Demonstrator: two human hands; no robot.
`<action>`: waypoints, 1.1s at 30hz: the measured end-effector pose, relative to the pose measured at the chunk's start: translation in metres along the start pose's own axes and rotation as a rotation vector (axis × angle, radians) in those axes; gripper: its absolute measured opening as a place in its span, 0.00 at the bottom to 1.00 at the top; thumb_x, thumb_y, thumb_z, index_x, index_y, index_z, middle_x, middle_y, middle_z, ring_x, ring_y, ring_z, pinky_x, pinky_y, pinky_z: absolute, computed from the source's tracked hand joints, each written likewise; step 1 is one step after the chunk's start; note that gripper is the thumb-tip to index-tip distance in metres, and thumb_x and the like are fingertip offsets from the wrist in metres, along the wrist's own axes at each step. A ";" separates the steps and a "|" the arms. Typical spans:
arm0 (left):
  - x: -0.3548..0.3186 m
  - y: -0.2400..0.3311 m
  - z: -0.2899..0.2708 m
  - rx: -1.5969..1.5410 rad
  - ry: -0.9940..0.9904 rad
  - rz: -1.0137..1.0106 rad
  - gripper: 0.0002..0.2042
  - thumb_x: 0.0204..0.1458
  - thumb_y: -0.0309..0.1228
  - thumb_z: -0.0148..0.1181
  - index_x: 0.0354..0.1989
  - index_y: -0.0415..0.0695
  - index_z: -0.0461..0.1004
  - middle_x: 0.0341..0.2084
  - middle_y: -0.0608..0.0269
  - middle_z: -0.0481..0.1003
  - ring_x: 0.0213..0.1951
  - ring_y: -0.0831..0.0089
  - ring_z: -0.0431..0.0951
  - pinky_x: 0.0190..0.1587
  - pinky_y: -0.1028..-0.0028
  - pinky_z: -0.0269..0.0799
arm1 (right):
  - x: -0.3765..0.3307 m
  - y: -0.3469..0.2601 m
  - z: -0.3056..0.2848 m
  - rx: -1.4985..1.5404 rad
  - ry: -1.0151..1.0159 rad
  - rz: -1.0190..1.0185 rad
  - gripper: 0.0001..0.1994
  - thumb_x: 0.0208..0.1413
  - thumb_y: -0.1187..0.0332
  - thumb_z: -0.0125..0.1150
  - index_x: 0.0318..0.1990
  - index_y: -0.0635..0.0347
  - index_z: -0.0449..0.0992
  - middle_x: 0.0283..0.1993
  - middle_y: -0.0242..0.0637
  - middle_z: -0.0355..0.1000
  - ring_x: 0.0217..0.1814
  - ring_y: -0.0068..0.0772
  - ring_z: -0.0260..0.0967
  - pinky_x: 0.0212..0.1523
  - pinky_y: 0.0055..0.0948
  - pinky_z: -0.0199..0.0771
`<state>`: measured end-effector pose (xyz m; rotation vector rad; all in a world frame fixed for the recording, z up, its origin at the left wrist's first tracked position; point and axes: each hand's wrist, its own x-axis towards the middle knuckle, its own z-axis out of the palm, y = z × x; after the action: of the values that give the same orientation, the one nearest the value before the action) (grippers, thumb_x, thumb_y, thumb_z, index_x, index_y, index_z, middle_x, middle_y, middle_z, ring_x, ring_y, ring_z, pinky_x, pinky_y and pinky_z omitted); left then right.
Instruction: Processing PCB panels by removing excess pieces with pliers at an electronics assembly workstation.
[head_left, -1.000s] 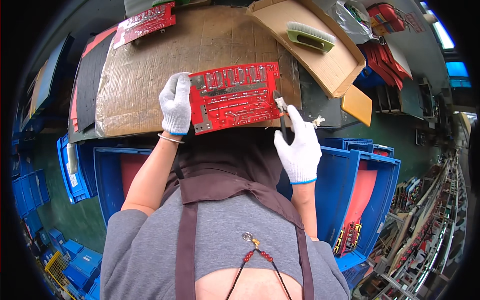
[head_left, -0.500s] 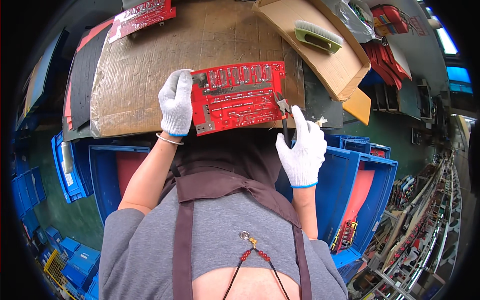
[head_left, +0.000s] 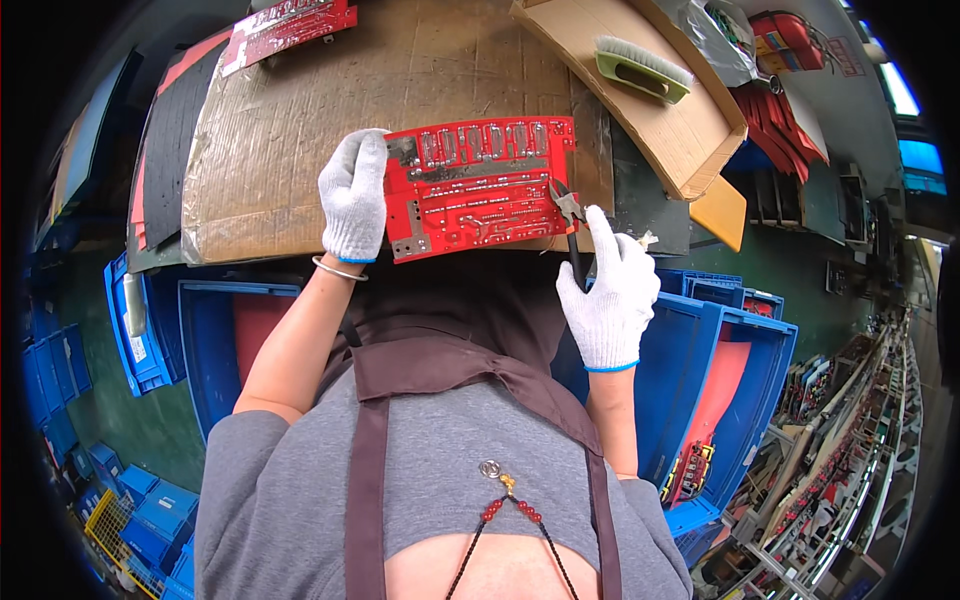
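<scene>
My left hand (head_left: 354,193), in a white knit glove, grips the left edge of a red circuit board (head_left: 480,195). The board's upturned face carries silvery solder tracks and a row of oblong loops along its far side. In my gloved right hand (head_left: 617,295) is a pair of side cutters (head_left: 568,207) with dark handles and a bit of orange near the joint. Its jaws, slightly apart, reach over the board's right edge. Whether the tips touch a part there, I cannot tell.
Brown cardboard (head_left: 270,160) covers the table. Another red circuit board (head_left: 285,32) lies at its far left. A shallow carton (head_left: 690,150) at the right holds a green-backed brush (head_left: 645,72). Blue bins (head_left: 710,320) stand on both sides of my lap.
The cutters' jaws look more spread and have moved slightly right along with my right hand. The board stays in my left hand, shifted a little away from me.
</scene>
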<state>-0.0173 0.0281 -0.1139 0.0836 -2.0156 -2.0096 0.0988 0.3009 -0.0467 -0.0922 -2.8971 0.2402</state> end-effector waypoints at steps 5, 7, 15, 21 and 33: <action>0.000 -0.001 0.000 -0.001 0.007 0.012 0.12 0.71 0.33 0.55 0.46 0.35 0.80 0.34 0.69 0.79 0.39 0.83 0.73 0.45 0.78 0.72 | 0.000 0.004 0.012 0.183 -0.046 0.071 0.37 0.49 0.67 0.74 0.70 0.42 0.71 0.45 0.37 0.73 0.41 0.38 0.73 0.43 0.38 0.75; 0.000 0.000 -0.002 0.019 0.010 0.011 0.12 0.71 0.33 0.56 0.46 0.35 0.80 0.34 0.69 0.79 0.39 0.83 0.74 0.45 0.78 0.72 | 0.000 0.005 0.011 0.344 -0.058 0.151 0.35 0.50 0.69 0.73 0.69 0.44 0.73 0.41 0.36 0.72 0.36 0.35 0.72 0.39 0.35 0.76; -0.001 0.002 0.001 0.015 0.001 0.006 0.13 0.71 0.33 0.54 0.46 0.35 0.80 0.36 0.67 0.79 0.40 0.82 0.75 0.46 0.77 0.72 | 0.000 -0.017 -0.001 0.416 0.011 0.155 0.32 0.51 0.75 0.70 0.68 0.51 0.75 0.49 0.37 0.77 0.39 0.25 0.73 0.42 0.25 0.76; 0.000 0.001 0.003 -0.021 -0.003 -0.004 0.12 0.70 0.33 0.56 0.45 0.36 0.80 0.34 0.68 0.79 0.38 0.83 0.74 0.43 0.78 0.72 | 0.002 -0.049 -0.005 0.328 -0.079 -0.201 0.35 0.47 0.69 0.75 0.67 0.44 0.75 0.47 0.40 0.76 0.48 0.42 0.75 0.51 0.39 0.79; 0.000 -0.002 0.000 -0.039 -0.034 0.011 0.11 0.71 0.32 0.55 0.46 0.36 0.79 0.34 0.70 0.78 0.38 0.84 0.73 0.43 0.79 0.72 | 0.024 -0.065 -0.016 0.148 -0.202 -0.339 0.33 0.47 0.71 0.71 0.65 0.42 0.76 0.42 0.38 0.74 0.44 0.44 0.74 0.46 0.41 0.78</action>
<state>-0.0176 0.0284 -0.1162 0.0306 -1.9916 -2.0556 0.0759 0.2414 -0.0152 0.4689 -3.0151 0.4200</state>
